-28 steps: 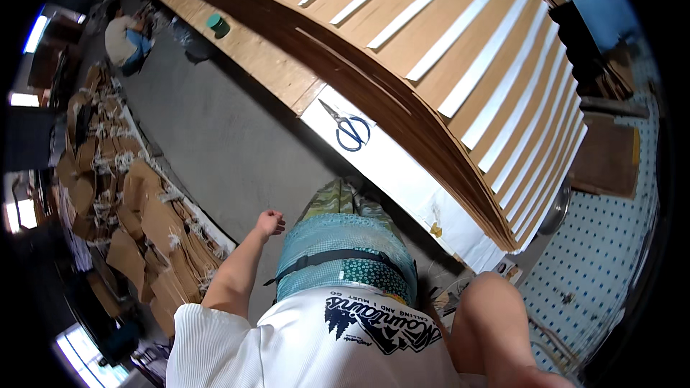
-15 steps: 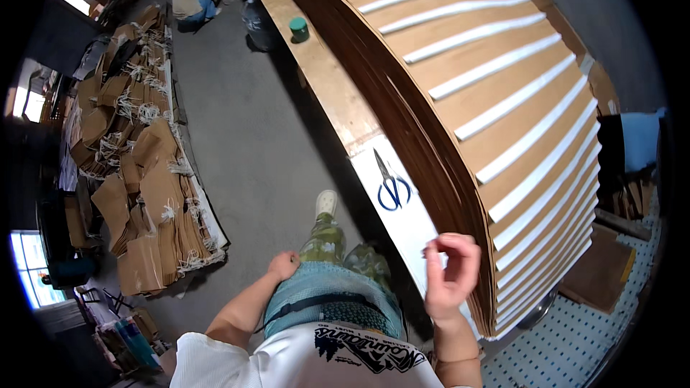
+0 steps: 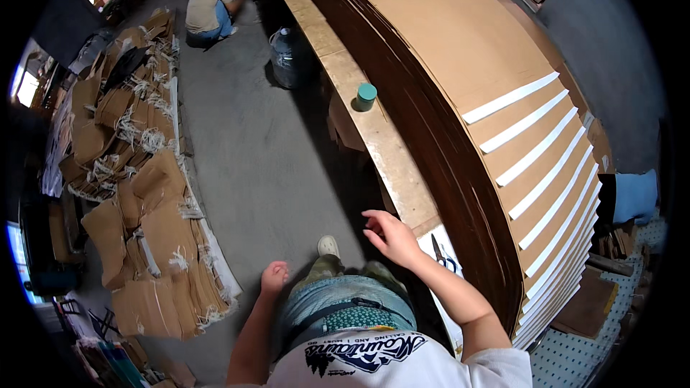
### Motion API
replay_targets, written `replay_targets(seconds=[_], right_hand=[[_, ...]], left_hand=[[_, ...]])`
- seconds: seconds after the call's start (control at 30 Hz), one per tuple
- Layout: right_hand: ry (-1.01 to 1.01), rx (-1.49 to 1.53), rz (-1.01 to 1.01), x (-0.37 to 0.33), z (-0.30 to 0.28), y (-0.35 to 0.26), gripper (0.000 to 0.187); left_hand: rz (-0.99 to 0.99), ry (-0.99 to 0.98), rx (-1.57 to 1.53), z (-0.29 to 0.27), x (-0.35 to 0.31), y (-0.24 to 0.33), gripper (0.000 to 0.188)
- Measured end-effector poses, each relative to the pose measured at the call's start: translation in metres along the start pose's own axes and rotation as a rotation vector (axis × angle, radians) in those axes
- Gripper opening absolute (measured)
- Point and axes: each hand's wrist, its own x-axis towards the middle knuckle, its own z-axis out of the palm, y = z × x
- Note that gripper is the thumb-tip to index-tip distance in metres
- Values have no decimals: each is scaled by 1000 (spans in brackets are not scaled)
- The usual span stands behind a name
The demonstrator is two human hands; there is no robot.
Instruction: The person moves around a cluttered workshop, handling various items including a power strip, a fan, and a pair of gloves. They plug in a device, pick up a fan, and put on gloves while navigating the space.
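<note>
My right hand [image 3: 392, 238] hangs in the air just off the bench's edge, fingers apart, nothing visible in them. Low by my left hip, my left hand [image 3: 274, 276] has its fingers loosely curled, and no object shows in it. Under my right forearm, partly hidden, lie dark-handled scissors [image 3: 447, 259] on a white sheet [image 3: 454, 330]. A green-lidded jar [image 3: 365, 97] stands farther along the narrow wooden bench top [image 3: 384, 145]. To the right rises a big stack of brown cardboard sheets [image 3: 467, 43], with white strips [image 3: 535, 144] fanned across its near part.
Bundles of cut cardboard [image 3: 154, 309] tied with white string line the left of the grey floor [image 3: 244, 165]. A large clear bottle [image 3: 286, 61] stands beside the bench. Farther off, another person [image 3: 210, 11] squats. A blue cloth [image 3: 636, 197] sits at the far right.
The view has shifted forward along the bench, so the jar looks nearer and the scissors sit lower. My right hand has opened from a pinch and moved left, off the bench edge.
</note>
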Motion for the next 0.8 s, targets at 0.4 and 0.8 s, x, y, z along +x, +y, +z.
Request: replay_targets(seconds=[0.4, 0.8], right_hand=[[244, -390, 476, 353, -15, 145, 89], [155, -358, 513, 452, 7, 178, 67]], left_hand=[[-109, 123, 2, -58, 110, 159, 25], [25, 150, 471, -45, 279, 339, 34]])
